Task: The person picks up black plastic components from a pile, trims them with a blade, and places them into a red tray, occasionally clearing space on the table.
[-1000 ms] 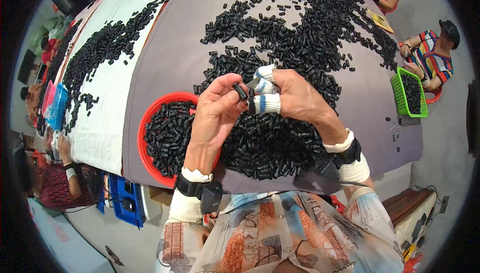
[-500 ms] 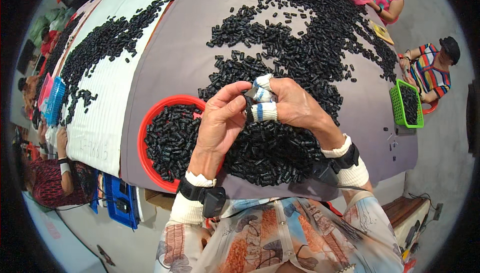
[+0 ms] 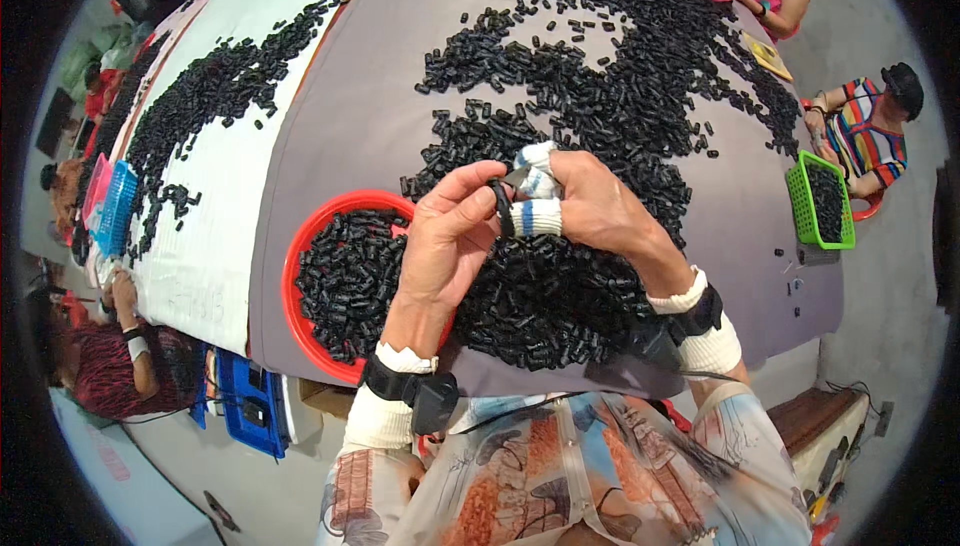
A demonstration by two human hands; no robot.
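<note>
Left hand has a small black part pinched thumb-to-finger over the loose pile by the table's near edge; right hand is curled in close, can't tell what it grips, cloth wraps probably for protection; red basin sits at that edge too, likely for easy reach

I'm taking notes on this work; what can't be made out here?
Head view:
Most of the black piece in the left hand: hidden by its fingers.
Whether the right hand holds a tool: masked by cloth wraps.
Part of the red basin: behind the left wrist.
Bits at the table's right: too small.
</note>
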